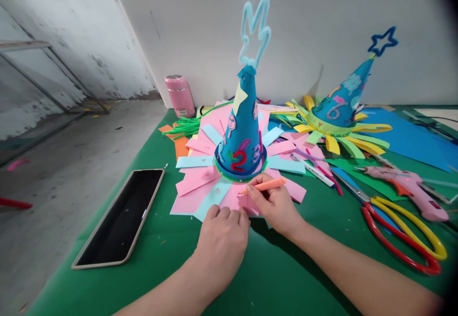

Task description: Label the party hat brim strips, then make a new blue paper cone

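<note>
A blue paper cone hat [246, 120] stands upright in front of me, with a red 2, a purple 3 and a light blue pipe-cleaner shape on top. Pink and light blue paper strips fan out from its base, some with small letters. My right hand [274, 204] grips an orange pen [266, 185], its tip at a pink paper strip [239, 196] near the hat's front. Curled over the near end of the strips is my left hand [223, 237], closed, its fingertips at that pink strip; its thumb is hidden.
A phone [121, 218] lies left on the green table. Scissors [400, 230] and a pink glue gun [404, 185] lie right. Behind are a second cone hat [341, 99], a pink bottle [180, 96], green pipe cleaners [186, 126] and a white pen [317, 170].
</note>
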The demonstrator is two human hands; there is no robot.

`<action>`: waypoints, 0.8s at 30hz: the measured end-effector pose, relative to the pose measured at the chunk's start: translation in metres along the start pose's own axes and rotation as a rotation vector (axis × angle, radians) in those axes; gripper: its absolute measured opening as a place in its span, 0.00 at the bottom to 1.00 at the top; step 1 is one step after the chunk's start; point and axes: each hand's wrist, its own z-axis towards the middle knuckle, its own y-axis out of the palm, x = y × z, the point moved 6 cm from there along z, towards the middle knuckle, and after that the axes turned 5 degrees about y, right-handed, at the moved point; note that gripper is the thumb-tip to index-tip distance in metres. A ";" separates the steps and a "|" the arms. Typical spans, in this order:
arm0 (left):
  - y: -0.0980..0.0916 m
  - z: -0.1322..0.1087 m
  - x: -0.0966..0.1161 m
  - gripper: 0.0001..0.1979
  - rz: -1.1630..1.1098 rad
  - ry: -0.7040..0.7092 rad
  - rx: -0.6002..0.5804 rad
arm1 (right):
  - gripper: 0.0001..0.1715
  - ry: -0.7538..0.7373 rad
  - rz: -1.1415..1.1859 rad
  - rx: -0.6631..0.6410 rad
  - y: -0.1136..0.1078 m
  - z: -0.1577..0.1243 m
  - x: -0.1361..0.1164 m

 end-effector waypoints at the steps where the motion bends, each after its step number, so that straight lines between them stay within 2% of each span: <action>1: 0.000 0.000 0.000 0.06 -0.008 -0.002 0.000 | 0.08 0.008 -0.008 -0.005 0.001 0.000 0.000; 15: 0.000 0.001 -0.001 0.07 -0.029 0.009 -0.011 | 0.08 -0.003 -0.029 -0.024 0.005 0.000 -0.004; 20: 0.000 0.001 -0.001 0.07 -0.050 0.005 -0.031 | 0.09 0.051 -0.058 -0.052 0.005 -0.001 0.000; 24: -0.001 0.001 -0.001 0.07 -0.049 -0.006 -0.024 | 0.09 0.059 -0.022 -0.004 0.002 0.000 0.002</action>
